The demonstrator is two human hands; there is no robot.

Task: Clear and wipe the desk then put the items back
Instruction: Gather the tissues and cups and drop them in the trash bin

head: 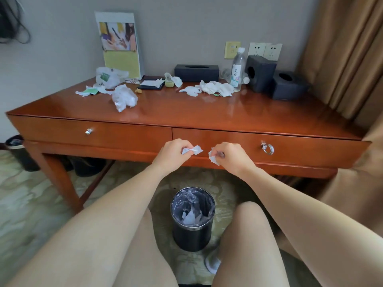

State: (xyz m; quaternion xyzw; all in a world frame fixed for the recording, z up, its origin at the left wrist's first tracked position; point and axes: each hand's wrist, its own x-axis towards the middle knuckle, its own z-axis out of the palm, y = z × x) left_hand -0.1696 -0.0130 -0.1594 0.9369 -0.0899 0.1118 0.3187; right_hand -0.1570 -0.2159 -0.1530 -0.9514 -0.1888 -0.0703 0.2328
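white scraps [192, 150] pinched in left hand [172, 151] and right hand [232, 156]; tissues [215, 89] at 12 uncleared, desk [207, 112] seemingly unwiped.

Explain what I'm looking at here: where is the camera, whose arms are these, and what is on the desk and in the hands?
There is no machine. A person wears one wide-angle camera on the head, so the single picture looks down along their own bare arms. The left hand pinches a white scrap and the right hand pinches a second scrap, both in front of the drawers. A lined bin stands on the floor between the knees. On the wooden desk are crumpled tissues, a plastic bag, a water bottle, a flat tissue box and two dark boxes.
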